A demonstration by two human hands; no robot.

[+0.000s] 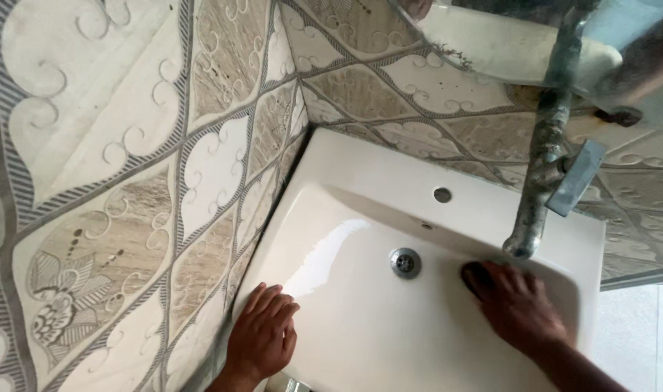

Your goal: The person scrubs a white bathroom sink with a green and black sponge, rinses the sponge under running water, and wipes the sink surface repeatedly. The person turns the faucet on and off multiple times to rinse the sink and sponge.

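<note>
A white washbasin (360, 341) sits in a patterned-tile corner (164, 167). The right hand (516, 301) presses a dark scrubber (476, 276) under its fingertips inside; the left hand (262, 334) rests flat, released, on the rim.

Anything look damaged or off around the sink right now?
The tap over the basin is crusted and discoloured along its spout, and the wall tiles nearby carry dark specks. The basin itself looks intact; right hand presses a dark pad inside it.
</note>
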